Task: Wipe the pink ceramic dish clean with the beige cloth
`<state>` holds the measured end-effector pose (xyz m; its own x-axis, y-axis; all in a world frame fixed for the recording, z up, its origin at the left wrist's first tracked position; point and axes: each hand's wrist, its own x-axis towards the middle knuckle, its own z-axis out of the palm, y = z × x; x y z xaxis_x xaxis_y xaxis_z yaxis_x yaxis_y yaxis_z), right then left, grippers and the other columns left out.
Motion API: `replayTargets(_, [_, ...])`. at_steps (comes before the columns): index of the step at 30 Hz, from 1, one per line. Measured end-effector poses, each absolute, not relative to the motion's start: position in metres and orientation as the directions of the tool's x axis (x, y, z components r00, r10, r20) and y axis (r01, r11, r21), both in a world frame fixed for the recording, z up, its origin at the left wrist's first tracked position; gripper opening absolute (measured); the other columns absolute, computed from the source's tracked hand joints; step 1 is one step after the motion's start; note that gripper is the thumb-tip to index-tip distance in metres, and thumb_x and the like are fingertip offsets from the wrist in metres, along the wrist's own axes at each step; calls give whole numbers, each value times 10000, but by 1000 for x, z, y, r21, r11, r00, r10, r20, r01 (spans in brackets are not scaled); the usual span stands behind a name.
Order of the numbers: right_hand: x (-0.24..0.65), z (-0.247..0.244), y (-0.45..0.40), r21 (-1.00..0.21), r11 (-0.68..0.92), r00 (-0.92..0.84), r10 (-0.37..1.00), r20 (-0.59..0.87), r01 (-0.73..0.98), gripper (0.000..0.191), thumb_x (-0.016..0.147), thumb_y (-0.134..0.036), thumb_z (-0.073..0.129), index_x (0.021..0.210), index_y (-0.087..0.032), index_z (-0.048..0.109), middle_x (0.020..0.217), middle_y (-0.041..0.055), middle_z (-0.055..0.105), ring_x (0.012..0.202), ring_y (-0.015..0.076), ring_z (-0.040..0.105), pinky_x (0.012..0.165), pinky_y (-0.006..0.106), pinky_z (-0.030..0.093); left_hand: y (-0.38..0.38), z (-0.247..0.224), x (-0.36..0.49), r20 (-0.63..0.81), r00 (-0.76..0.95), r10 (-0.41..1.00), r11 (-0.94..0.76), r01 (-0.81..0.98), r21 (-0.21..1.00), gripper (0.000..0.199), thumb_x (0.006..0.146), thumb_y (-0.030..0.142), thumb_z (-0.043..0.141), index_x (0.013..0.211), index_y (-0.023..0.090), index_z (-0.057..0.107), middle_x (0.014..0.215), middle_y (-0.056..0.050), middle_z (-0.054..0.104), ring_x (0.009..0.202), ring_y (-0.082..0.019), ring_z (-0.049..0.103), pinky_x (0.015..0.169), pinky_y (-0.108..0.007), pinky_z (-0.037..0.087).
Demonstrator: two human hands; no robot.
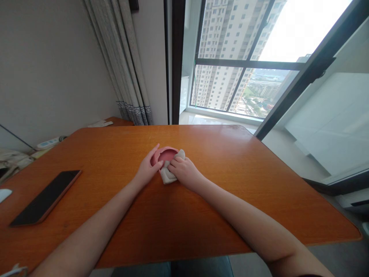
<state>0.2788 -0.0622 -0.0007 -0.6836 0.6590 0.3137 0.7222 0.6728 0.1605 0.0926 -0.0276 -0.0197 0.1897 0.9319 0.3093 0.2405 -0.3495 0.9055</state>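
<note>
A pink, hollow, bowl-like piece (168, 154) sits on the wooden table near its middle, its opening facing up toward me. My left hand (148, 166) grips its left rim, thumb at the near side and fingers round the outside. A pale grey-white cloth (168, 177) is bunched against the right and near side of the pink piece. My right hand (184, 171) is closed on this cloth and presses it at the rim. Part of the cloth hangs onto the table below the fingers. The right fingertips are partly hidden in the folds.
The wooden table (138, 219) spreads under both arms. A black tablet-like slab (47, 198) lies at the left, with a white object (4, 194) at the edge beside it. A power strip (48, 143) rests beyond the left edge. Behind stand a curtain (123, 69) and a window.
</note>
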Motion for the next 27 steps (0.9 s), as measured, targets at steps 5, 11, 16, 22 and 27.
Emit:
replayTargets(5, [275,-4,-63,140,589,-596,720,356,796,169,925,-190,410,917,-180,579,921,71,595,905,211,449,665,343,346,-45,-29,114,307,68,949,-313,101,944,707,804,369,561,1412,231,227,1480,-80,309,1344,-223,327,1113,-379,281])
replayTargets(11, [280,0,-60,167,708,-721,634,279,687,182,930,-181,404,937,-174,586,936,69,587,905,187,455,670,309,378,-40,-34,109,340,60,939,-345,174,922,602,813,291,498,1377,218,300,1459,-72,333,1349,-218,314,1135,-386,233])
replayTargets(16, [283,9,-62,210,726,-746,580,327,655,253,964,-198,326,1033,-180,569,973,76,571,921,183,455,674,312,383,-33,-9,93,410,197,891,-453,303,838,643,760,216,497,1379,182,329,1463,-80,340,1363,-235,287,1152,-401,184])
replayTargets(22, [281,6,-62,239,697,-733,601,319,676,197,941,-178,393,936,-166,590,938,83,589,940,201,450,709,345,366,-34,-4,90,416,210,885,-466,372,803,628,763,256,517,1364,158,361,1441,-107,374,1337,-250,332,1137,-425,214])
replayTargets(27, [283,4,-58,251,696,-734,584,347,672,204,949,-187,379,907,-174,578,923,63,596,924,192,450,715,352,342,-33,-6,90,326,175,929,-366,313,876,750,743,359,612,1399,180,295,1297,-122,521,1207,-282,486,1053,-486,338])
